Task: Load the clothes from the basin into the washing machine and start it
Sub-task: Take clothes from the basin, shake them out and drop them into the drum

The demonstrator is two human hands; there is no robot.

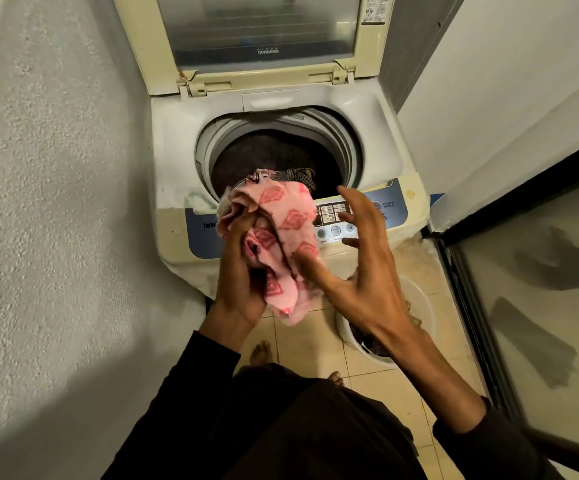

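1. The washing machine (281, 109) stands against the wall with its lid (257, 29) raised upright at the back.
2. The left hand (239, 271) grips a bunched pink patterned cloth (288, 223), held up in front of the machine's control panel (367, 216).
3. The right hand (361, 258) is spread wide, fingers apart, just right of the cloth, its thumb touching the fabric.
4. Some clothes (295, 174) already lie in the machine's drum (246, 157).
5. A white basin (416, 299) sits on the tiled floor in front of the machine, to the right, with dark clothing inside.
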